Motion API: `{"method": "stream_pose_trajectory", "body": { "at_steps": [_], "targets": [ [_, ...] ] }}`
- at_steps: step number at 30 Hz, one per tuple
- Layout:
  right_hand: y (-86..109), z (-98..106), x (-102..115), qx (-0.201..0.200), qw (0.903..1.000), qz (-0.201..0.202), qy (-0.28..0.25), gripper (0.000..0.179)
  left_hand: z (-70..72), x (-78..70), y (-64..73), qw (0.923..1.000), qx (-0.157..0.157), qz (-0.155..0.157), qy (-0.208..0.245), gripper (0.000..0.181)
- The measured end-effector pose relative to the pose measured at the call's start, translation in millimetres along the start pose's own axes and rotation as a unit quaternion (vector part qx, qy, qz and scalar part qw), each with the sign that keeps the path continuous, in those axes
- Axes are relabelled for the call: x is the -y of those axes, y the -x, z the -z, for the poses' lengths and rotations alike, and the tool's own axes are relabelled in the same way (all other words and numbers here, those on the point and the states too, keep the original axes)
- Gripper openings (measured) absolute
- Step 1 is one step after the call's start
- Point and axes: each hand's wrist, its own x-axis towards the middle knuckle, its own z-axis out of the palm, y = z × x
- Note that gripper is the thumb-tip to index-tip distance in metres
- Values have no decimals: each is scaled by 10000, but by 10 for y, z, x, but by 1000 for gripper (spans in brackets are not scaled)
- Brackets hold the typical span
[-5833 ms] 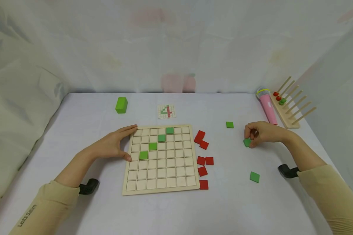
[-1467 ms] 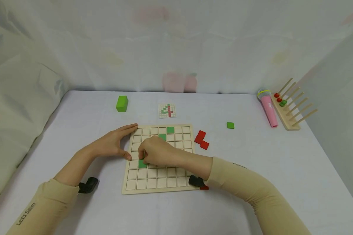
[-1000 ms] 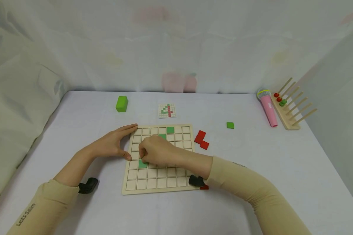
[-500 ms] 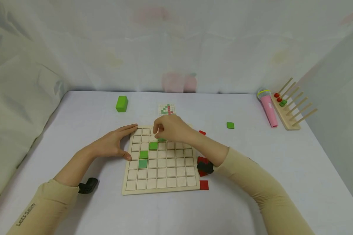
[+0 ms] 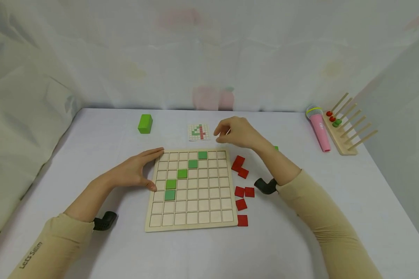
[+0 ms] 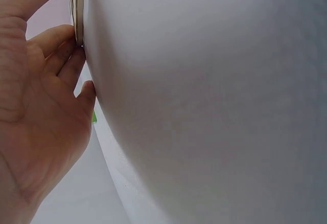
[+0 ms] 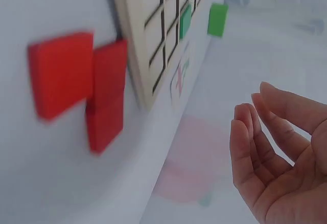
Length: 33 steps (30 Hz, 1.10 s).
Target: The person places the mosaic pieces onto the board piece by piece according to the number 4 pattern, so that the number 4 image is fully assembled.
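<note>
My left hand (image 5: 134,169) rests along the left edge of the pale wooden grid board (image 5: 195,228), fingertips at the upper corner and thumb lower down. In the left wrist view its fingers touch the board's side. Several green square tiles sit in the board's cells, making a diagonal that ends with a tile (image 5: 170,195) at lower left. Beyond the board's upper right corner, my right hand (image 5: 239,132) is in the air with loosely bent fingers, holding nothing. In the right wrist view a gap shows between thumb and fingers. A small pattern card (image 5: 198,132) lies just left of it.
Several red square tiles (image 5: 241,204) lie beside the board's right edge. A loose green tile (image 5: 276,148) peeks out behind the right forearm. A green block (image 5: 145,124) stands at back left; a pink microphone (image 5: 320,131) and a pegged wooden rack (image 5: 345,145) occupy the back right.
My right hand has picked up a green tile at the right, set it in the board below the diagonal, let go and moved up and right. The left hand has stayed.
</note>
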Motion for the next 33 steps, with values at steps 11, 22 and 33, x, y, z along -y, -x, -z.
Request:
{"method": "stream_pose_trajectory", "body": {
  "at_steps": [11, 22, 33],
  "targets": [
    [217, 482, -618, -265, 9971, -709, 66, 27, 2, -13, -3, 9999, 44, 71, 71, 125],
    [399, 713, -1066, 96, 9941, -1039, 285, 31, 9, -13, -14, 10000, 18, 58, -40, 126],
    [507, 780, -1318, 845, 9889, -1200, 218, 33, 11, -37, -2, 10000, 10, 13, -19, 124]
  ]
}}
